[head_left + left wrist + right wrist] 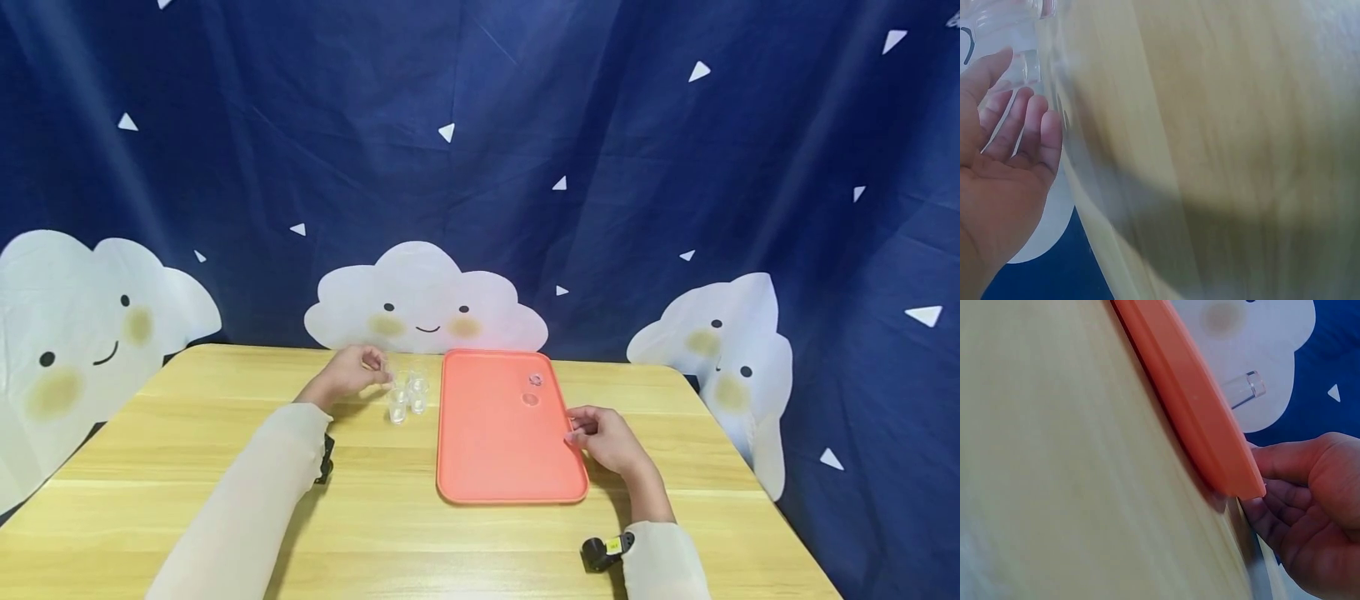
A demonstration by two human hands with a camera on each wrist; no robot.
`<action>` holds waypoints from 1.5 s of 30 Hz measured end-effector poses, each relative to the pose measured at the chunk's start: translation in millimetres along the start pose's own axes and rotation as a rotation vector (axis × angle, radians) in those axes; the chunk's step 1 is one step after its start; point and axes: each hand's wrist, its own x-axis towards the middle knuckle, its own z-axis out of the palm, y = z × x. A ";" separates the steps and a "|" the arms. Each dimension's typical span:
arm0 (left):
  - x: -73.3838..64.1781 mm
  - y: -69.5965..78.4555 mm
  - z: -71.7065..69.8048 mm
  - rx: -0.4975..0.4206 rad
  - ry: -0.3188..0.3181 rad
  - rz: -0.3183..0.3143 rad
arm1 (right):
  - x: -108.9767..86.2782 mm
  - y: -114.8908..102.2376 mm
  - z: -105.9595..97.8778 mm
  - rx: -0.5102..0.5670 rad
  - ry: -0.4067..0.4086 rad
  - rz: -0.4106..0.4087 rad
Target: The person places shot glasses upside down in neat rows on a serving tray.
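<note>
My left hand (351,372) is beside a cluster of several small clear cups (397,408) on the table, left of the tray. Between its thumb and curled fingers sits one clear cup (1027,69), seen in the left wrist view; the contact is partly hidden. My right hand (609,437) pinches the right rim of an orange-red tray (495,450), thumb at the upper edge and other fingers outside and below it. A clear cup (1249,389) stands on the tray, near its far right part.
A light wooden table (375,533) bears everything. Behind it hangs a dark blue curtain (360,167) with smiling clouds and white triangles. A black wrist camera (600,552) is strapped on the right wrist, another (326,460) on the left.
</note>
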 end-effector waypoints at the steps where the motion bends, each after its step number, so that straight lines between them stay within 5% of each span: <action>1: 0.1 -0.2 -0.6 -0.004 0.005 -0.011 | 0.0 0.0 0.1 -0.001 0.000 0.000; 12: -2.1 12.0 -14.3 -0.105 0.060 -0.013 | 0.4 0.4 0.2 0.003 -0.004 0.007; 24: 7.5 39.9 -22.4 -0.053 0.137 0.103 | 0.6 2.4 0.2 -0.001 0.001 0.007; 36: 18.2 73.4 -7.9 -0.129 0.151 0.233 | 0.8 3.1 0.3 0.021 -0.015 -0.012; 45: 24.1 99.5 11.4 -0.175 0.119 0.241 | 0.8 2.3 0.2 0.011 -0.009 -0.011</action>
